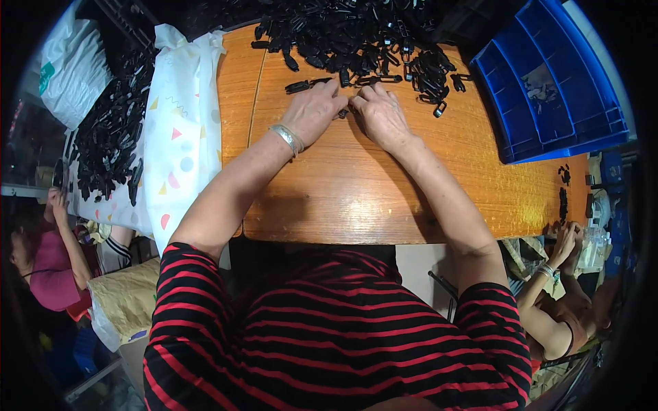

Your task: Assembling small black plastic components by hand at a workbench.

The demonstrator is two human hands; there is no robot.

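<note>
Both my hands are close together at the near edge of a big heap of black plastic buckles [349,44] on the wooden table [343,185]. My left hand [312,113], with a silver bracelet at the wrist, is closed, its fingertips pinching a small black buckle piece [343,114]. Beside it my right hand [384,118] is curled with the fingers pressed together; what they hold, if anything, is hidden. A few black buckles [301,86] lie just beyond my left hand, and another buckle [378,79] lies beyond my right.
A blue divided plastic bin [558,89] stands at the right. To the left, a patterned white cover [181,137] lies beside another pile of black parts [113,137]. One person [58,274] works at the far left, another person [555,308] at the lower right.
</note>
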